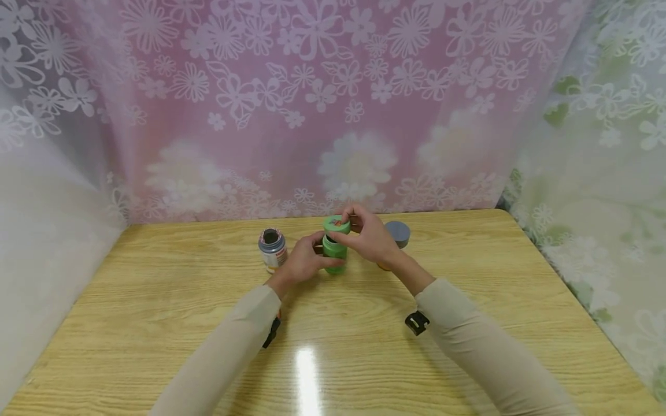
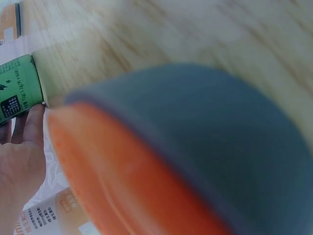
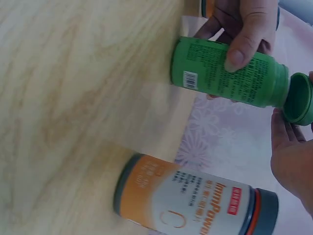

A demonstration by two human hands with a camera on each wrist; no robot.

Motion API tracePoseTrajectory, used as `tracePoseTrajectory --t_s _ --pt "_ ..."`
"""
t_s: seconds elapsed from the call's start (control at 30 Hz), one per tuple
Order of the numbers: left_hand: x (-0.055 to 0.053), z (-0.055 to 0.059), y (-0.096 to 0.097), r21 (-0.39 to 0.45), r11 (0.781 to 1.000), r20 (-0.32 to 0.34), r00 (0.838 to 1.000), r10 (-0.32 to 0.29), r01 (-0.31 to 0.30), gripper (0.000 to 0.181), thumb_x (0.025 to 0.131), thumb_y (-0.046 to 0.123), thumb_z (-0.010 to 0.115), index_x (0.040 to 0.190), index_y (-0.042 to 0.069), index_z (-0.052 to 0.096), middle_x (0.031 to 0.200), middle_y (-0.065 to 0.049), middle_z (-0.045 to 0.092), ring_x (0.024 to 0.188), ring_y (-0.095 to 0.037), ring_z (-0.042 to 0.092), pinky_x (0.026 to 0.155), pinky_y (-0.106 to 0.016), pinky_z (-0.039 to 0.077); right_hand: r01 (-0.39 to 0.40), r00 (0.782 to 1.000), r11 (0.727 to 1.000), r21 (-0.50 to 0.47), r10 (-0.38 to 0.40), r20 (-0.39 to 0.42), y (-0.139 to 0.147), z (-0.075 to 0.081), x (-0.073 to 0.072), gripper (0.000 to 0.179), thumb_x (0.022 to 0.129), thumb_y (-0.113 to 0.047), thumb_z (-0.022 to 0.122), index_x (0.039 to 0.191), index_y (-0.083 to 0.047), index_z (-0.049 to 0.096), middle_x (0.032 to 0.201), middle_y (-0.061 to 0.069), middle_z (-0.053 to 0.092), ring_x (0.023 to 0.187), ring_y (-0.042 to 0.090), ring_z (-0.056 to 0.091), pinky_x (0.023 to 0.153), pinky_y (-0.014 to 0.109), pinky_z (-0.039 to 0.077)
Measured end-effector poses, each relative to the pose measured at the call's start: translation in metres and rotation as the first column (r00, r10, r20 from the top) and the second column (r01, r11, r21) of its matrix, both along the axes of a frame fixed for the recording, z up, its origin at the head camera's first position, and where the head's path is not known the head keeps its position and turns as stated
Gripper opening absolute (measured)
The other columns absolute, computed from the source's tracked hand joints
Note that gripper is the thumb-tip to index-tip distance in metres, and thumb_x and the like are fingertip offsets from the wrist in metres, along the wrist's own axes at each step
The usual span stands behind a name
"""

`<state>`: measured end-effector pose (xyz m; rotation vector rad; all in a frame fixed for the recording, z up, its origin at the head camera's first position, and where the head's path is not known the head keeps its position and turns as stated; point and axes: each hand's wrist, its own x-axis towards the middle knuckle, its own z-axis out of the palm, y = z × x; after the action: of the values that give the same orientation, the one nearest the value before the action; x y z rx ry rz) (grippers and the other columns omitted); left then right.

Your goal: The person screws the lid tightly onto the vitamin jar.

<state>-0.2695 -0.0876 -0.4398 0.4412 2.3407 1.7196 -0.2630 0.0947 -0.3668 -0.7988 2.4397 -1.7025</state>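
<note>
My left hand (image 1: 303, 258) grips a small green bottle (image 1: 335, 254) around its body; the bottle's printed label shows in the right wrist view. My right hand (image 1: 370, 236) pinches a green lid (image 1: 337, 224) by its edge just above the bottle's mouth. In the right wrist view the lid (image 3: 297, 100) is tilted, its hollow underside partly showing, and sits slightly off the bottle (image 3: 225, 71). Left of the left hand stands an uncapped white-and-orange bottle (image 1: 273, 248). Beyond the right wrist is a similar bottle with a grey cap (image 1: 398, 232), partly hidden by that arm.
A grey lid (image 2: 195, 122) with an orange inside lies close beneath the left wrist, mostly hidden by the forearm in the head view. The wooden table (image 1: 171, 277) ends at a pink floral curtain (image 1: 312, 115), with pale curtains on both sides. Black straps sit on both sleeves.
</note>
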Motion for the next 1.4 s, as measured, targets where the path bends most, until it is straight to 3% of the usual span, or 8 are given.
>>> tracePoseTrajectory --t_s 0.13,0.43,0.8,0.97,1.07,1.13,1.23,1.4 --pt "0.000 0.000 0.000 -0.012 1.000 0.000 1.000 0.006 -0.006 0.058 0.079 0.019 0.081 0.131 0.016 0.055 0.120 -0.003 0.060 0.108 -0.021 0.060 0.087 -0.033 0.051 0.003 1.000 1.000 -0.002 -0.003 0.003 -0.002 0.008 0.011 0.028 0.090 -0.008 0.067 0.101 0.005 0.045 0.118 0.018 0.053 0.112 0.029 0.057 0.092 0.042 0.047" --pt "0.000 -0.003 -0.001 0.021 1.000 0.016 1.000 -0.005 0.005 0.053 0.081 0.021 0.080 0.128 0.018 0.056 0.118 0.002 0.060 0.106 -0.017 0.060 0.084 -0.032 0.052 -0.018 1.000 1.000 -0.010 0.017 -0.010 -0.005 -0.002 0.014 0.027 0.090 -0.007 0.067 0.094 0.008 0.044 0.132 0.023 0.045 0.114 0.032 0.054 0.094 0.044 0.045" --pt "0.000 -0.002 0.000 0.028 1.000 0.031 1.000 0.001 -0.001 0.052 0.080 0.020 0.080 0.127 0.017 0.058 0.119 0.002 0.060 0.107 -0.018 0.060 0.085 -0.032 0.052 -0.026 0.997 1.000 0.000 0.026 -0.069 -0.005 -0.007 0.016 0.028 0.089 -0.005 0.068 0.090 0.010 0.044 0.131 0.023 0.044 0.116 0.032 0.052 0.098 0.042 0.043" --pt "0.000 -0.004 0.000 0.028 1.000 0.021 1.000 -0.001 0.001 0.051 0.080 0.020 0.080 0.126 0.017 0.058 0.119 0.002 0.060 0.107 -0.017 0.060 0.085 -0.031 0.052 -0.032 0.995 0.999 0.001 0.032 -0.099 -0.002 -0.027 0.003 0.031 0.089 -0.013 0.070 0.088 0.004 0.044 0.131 0.017 0.044 0.118 0.026 0.050 0.099 0.040 0.042" --pt "0.000 -0.005 0.000 0.024 1.000 0.023 1.000 -0.007 0.006 0.051 0.081 0.020 0.079 0.127 0.016 0.058 0.119 0.001 0.060 0.107 -0.017 0.060 0.085 -0.031 0.052 -0.020 0.988 0.995 0.099 0.036 -0.153 0.000 -0.033 -0.005 0.031 0.090 -0.024 0.070 0.087 -0.005 0.045 0.135 0.008 0.045 0.125 0.023 0.044 0.102 0.042 0.039" --pt "0.000 -0.006 -0.001 0.032 0.999 0.022 1.000 -0.015 0.015 0.051 0.081 0.019 0.079 0.127 0.015 0.057 0.118 0.000 0.060 0.106 -0.018 0.060 0.084 -0.031 0.052 -0.018 0.978 0.980 0.201 0.060 -0.201 0.001 -0.022 -0.004 0.026 0.091 -0.026 0.068 0.088 -0.008 0.048 0.138 0.007 0.045 0.130 0.024 0.040 0.102 0.046 0.038" --pt "-0.001 -0.006 -0.002 0.057 0.998 0.018 0.999 -0.031 0.030 0.051 0.082 0.018 0.078 0.128 0.014 0.056 0.117 -0.002 0.060 0.104 -0.019 0.061 0.084 -0.032 0.053 -0.039 0.956 0.931 0.364 0.140 -0.256 0.001 0.001 -0.005 0.019 0.094 -0.026 0.063 0.094 -0.011 0.053 0.144 0.010 0.040 0.134 0.028 0.034 0.101 0.049 0.037" --pt "-0.001 -0.005 -0.001 0.079 0.996 0.009 0.999 -0.050 0.049 0.051 0.083 0.017 0.077 0.129 0.013 0.056 0.116 -0.004 0.060 0.104 -0.020 0.061 0.083 -0.033 0.053 -0.125 0.917 0.797 0.591 0.321 -0.239 -0.002 0.032 -0.015 0.024 0.095 -0.023 0.061 0.114 -0.007 0.059 0.138 0.013 0.045 0.130 0.030 0.039 0.102 0.046 0.037"
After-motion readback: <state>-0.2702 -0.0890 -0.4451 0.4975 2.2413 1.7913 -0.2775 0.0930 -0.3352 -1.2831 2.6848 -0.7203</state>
